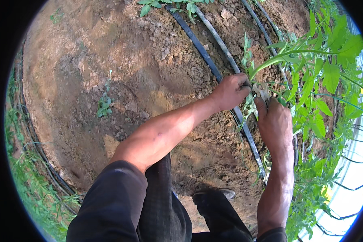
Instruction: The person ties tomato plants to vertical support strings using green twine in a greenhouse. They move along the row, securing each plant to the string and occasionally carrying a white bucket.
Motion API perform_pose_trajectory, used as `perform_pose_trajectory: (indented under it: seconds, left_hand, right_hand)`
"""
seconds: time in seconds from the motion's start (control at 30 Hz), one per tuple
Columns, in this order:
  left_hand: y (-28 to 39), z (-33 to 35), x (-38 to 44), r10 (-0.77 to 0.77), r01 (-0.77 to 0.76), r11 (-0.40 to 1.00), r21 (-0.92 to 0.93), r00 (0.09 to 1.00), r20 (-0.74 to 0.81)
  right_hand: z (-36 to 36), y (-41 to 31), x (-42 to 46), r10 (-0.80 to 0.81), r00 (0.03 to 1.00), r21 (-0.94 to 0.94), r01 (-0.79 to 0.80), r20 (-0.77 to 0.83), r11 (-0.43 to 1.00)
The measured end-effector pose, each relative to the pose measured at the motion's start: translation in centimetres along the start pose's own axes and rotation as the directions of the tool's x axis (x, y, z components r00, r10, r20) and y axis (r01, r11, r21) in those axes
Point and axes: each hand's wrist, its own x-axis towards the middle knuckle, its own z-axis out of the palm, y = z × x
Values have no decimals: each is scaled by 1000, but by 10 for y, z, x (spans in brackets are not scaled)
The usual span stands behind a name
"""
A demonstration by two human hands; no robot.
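A tomato plant with a thick green stem (270, 62) leans to the right from the spot where both hands meet. My left hand (232, 91) is closed at the stem's lower end, its thumb and forefinger pinched at one side of a crumpled whitish strip (261, 90). From the near side, my right hand (275, 125) pinches the strip's other side between thumb and forefinger. The fingers partly hide the strip, so whether it passes around the stem cannot be seen. Thin green twine (335, 96) runs through the leaves just right of the hands.
Black drip hoses (196, 40) run along the soil (145, 72) beneath my hands. Small weeds (104, 104) grow at left. More plants (313, 172) line the right side, beside bright plastic sheeting (348, 178). My shoe (228, 193) stands on the soil below.
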Motion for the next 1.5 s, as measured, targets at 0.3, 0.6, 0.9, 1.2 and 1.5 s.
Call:
perform_pose_trajectory:
  seconds: [0.3,0.6,0.9,1.2,1.5]
  left_hand:
    - [-1,-1,-13,216,-218,970,108,976,30]
    - [-23,-12,-14,170,-173,977,121,985,37]
    - [-17,-18,-14,31,-34,999,42,997,69]
    - [-15,-14,-17,147,-161,975,151,984,97]
    - [-11,-14,-26,263,-275,953,124,959,105]
  right_hand:
    - [18,-9,11,69,998,43,-70,13,997]
    - [3,-20,-15,78,989,113,-93,126,989]
    - [-10,-19,-37,35,993,63,-42,112,997]
    - [13,-15,-3,73,997,87,-75,27,993]
    - [11,-27,10,123,986,122,-136,113,983]
